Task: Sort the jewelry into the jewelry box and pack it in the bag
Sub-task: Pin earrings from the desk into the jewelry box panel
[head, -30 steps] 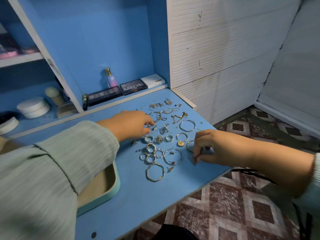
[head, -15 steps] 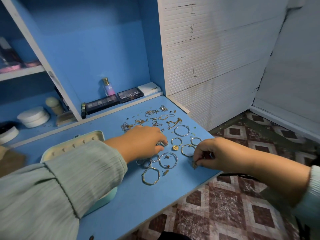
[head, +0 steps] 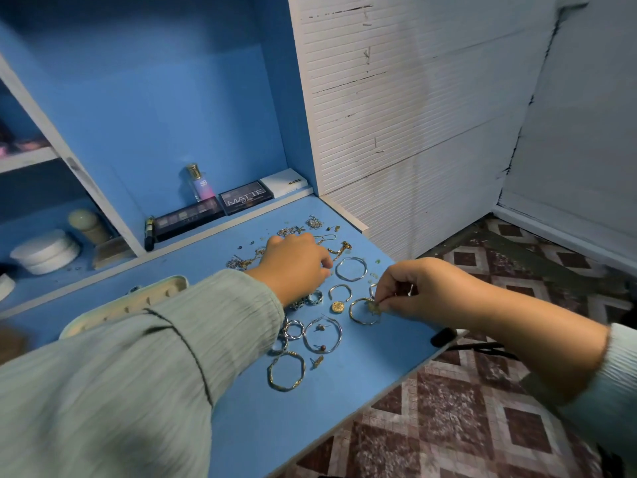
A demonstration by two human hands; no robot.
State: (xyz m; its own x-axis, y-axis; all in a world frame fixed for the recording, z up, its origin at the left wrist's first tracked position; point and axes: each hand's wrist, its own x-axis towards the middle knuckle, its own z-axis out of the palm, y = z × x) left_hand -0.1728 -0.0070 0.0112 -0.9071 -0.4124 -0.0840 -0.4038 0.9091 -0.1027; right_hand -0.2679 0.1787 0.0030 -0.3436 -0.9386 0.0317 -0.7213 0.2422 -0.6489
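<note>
Several hoops, rings and chains lie spread on the blue desk point(head: 344, 391). My left hand point(head: 296, 263) hovers knuckles up over the middle of the spread, fingers curled down onto small pieces; what they hold is hidden. My right hand point(head: 424, 291) pinches a small gold earring point(head: 374, 308) just above a gold hoop point(head: 362, 313). A wavy silver hoop point(head: 351, 268) lies between the hands. A large silver hoop point(head: 322, 336) and an angular gold hoop point(head: 286, 371) lie nearer me. The mint jewelry box point(head: 138, 301) sits open at the left, partly behind my left sleeve.
Eyeshadow palettes point(head: 246, 198), a small perfume bottle point(head: 198, 182) and a white jar point(head: 44, 251) stand on the low shelf behind the desk. A white panelled wall rises at the right. The desk's front edge drops to a patterned tile floor point(head: 482, 408).
My left hand moved farther back over the chains. My right hand lifted slightly and now pinches the small gold earring over the gold hoop. The camera shifted, so the box shows more.
</note>
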